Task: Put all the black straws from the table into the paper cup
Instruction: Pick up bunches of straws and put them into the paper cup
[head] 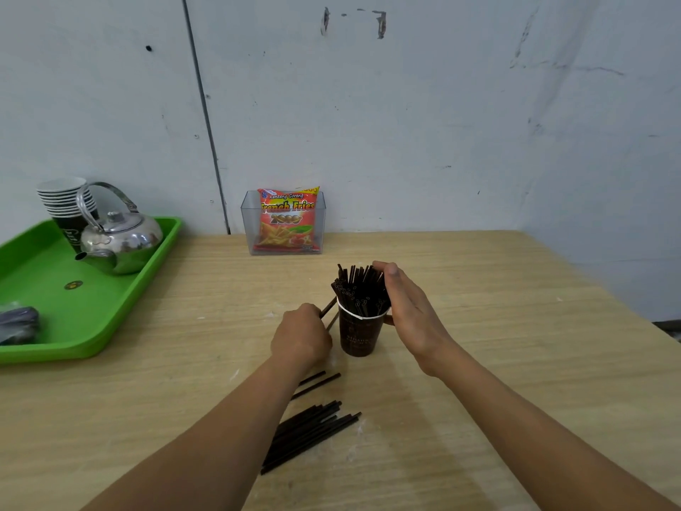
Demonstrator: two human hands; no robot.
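Observation:
A dark brown paper cup [356,335] with a white rim stands upright at the table's middle, packed with several black straws [359,289] sticking up. My right hand [409,307] cups the right side of that bundle and the cup's rim, fingers curved against the straws. My left hand [300,335] is closed on a few black straws [329,307] just left of the cup, their tips angled up toward the rim. Several more black straws [313,427] lie loose on the table in front of the cup, partly under my left forearm.
A green tray [110,307] at the left holds a steel kettle [121,241], a stack of paper cups [66,201] and a dark object at its near corner. A clear box with a red snack bag [285,223] stands against the wall behind the cup.

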